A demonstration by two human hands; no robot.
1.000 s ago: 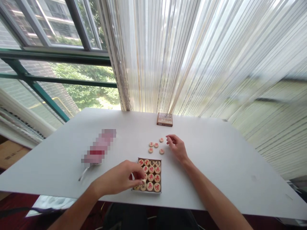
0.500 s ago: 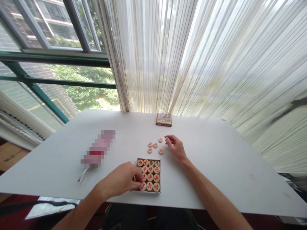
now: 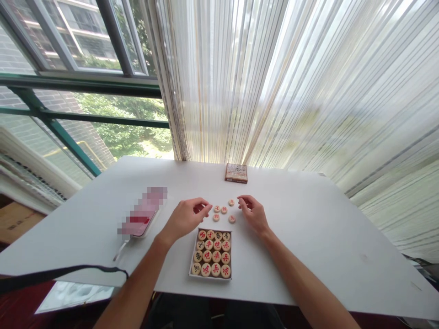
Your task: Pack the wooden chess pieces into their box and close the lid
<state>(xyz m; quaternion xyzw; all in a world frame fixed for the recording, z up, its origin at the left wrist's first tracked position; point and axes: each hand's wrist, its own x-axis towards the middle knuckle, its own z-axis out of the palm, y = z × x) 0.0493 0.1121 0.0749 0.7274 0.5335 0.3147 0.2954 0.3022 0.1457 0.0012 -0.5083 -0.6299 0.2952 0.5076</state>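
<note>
One broad white table (image 3: 308, 237) fills the lower view, set against a window and a striped curtain (image 3: 274, 91). Near its front edge sits a shallow square tray (image 3: 210, 278), packed four by four with round wooden game discs marked in red and black. Beyond the tray, both hands rest close together. The left hand (image 3: 185, 218) lies just left of a loose cluster of discs. Its fingers are curled and its thumb is drawn toward the fingertips; whether anything is pinched there cannot be told. The right hand (image 3: 254, 214) lies just right of the same cluster, fingers loosely bent and apart, holding nothing. Five loose discs (image 3: 224, 209) lie flat on the table between the two hands. The leftmost disc (image 3: 216, 208) is just beside the left fingertips. The farthest disc (image 3: 231, 202) is just beside the right fingertips. Neither hand is clearly nearer to the cluster.
</note>
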